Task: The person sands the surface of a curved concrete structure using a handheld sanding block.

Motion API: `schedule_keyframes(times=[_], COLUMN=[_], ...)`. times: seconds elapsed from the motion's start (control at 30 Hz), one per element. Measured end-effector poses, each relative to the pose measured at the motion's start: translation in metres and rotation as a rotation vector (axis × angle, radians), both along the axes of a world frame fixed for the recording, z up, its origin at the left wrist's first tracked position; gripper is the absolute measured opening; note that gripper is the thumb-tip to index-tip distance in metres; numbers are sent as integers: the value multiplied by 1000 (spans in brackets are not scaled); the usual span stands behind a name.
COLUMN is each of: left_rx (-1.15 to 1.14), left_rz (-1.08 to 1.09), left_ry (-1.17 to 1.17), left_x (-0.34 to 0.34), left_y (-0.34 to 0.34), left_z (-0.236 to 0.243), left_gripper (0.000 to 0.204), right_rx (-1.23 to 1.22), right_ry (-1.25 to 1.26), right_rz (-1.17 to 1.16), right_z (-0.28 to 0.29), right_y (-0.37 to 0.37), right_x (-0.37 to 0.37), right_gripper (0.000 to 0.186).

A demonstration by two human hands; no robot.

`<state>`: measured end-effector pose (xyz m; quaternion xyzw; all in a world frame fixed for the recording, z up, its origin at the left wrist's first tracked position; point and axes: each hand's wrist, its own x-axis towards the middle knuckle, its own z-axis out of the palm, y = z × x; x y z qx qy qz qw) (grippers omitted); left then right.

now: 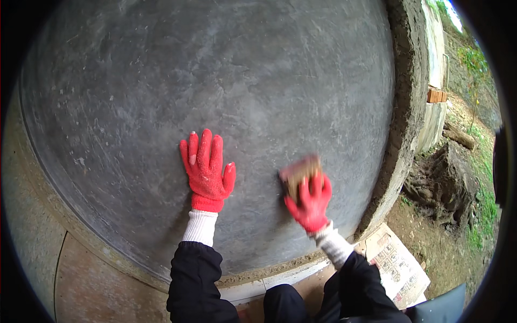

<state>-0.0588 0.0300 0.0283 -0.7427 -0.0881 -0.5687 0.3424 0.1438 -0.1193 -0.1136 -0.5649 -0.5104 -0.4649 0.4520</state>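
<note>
A wide grey plastered wall surface (215, 70) fills most of the view. My left hand (206, 168), in a red glove, lies flat against it with fingers spread upward. My right hand (311, 202), also in a red glove, grips a small brownish block (298, 170), blurred by motion, and presses it against the wall to the right of the left hand. White cuffs and black sleeves come up from the lower edge.
The wall's rough edge (404, 107) runs down the right side. Beyond it lie bare earth, a tree stump (444, 185), grass and an orange brick (437, 96). Flattened printed cardboard (401, 264) lies on the ground at lower right. A tan floor strip (102, 285) shows at lower left.
</note>
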Motion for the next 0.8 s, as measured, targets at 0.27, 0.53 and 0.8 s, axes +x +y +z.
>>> schedule_keyframes(times=[0.27, 0.53, 0.8], left_rx=[-2, -24, -27], left_rz=[-19, -47, -44], left_ry=[-7, -9, -24], left_x=[1, 1, 4], left_y=[0, 2, 4], left_z=[-1, -3, 0], left_gripper=[58, 58, 59], right_rx=[222, -173, 139], right_ry=[3, -21, -50], right_rz=[0, 98, 53], right_z=[231, -117, 208], right_y=[18, -2, 26], right_x=[-23, -20, -54], right_gripper=[68, 64, 69])
